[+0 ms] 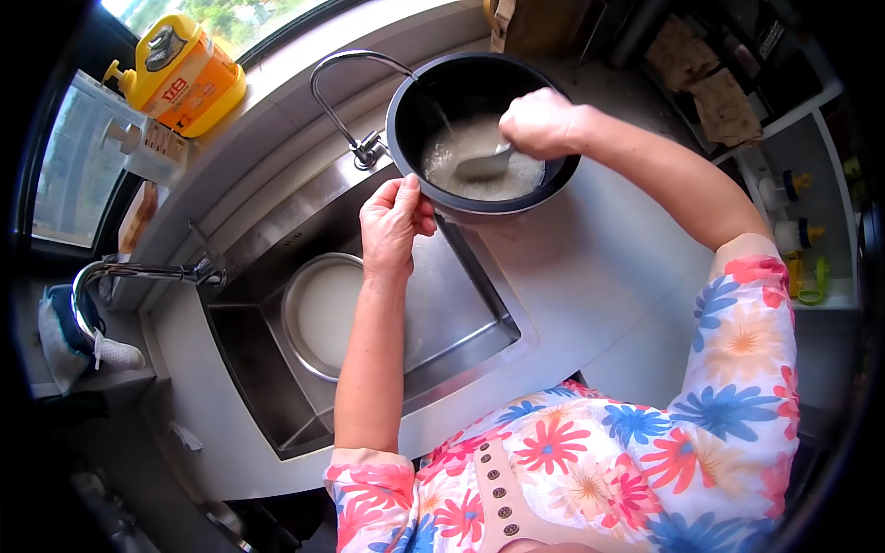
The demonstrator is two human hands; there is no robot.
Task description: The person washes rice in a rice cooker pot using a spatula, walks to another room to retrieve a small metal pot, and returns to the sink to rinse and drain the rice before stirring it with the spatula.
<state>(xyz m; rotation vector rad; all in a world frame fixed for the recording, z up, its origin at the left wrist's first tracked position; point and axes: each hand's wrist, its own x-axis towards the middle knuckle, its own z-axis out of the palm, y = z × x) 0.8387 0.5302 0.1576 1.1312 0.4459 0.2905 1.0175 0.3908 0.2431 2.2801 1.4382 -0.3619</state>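
Note:
A black pot (pixel 516 205) stands at the right edge of the sink, with what looks like rice (pixel 498 189) in water inside it. My left hand (pixel 392 221) pinches the pot's near left rim between thumb and fingers. My right hand (pixel 542 124) reaches over the pot, closed round the handle of a grey spoon (pixel 484 165). The spoon's bowl dips into the rice and water; its handle is hidden by my fist. From a thin curved tap (pixel 346 57), a stream of water runs into the pot.
The steel sink (pixel 452 346) holds a round metal basin (pixel 293 318) with cloudy whitish liquid. A second tap (pixel 138 269) arches at the left. A yellow detergent bottle (pixel 189 78) and a clear pump bottle (pixel 157 152) stand by the window. Shelves (pixel 834 184) are at the right.

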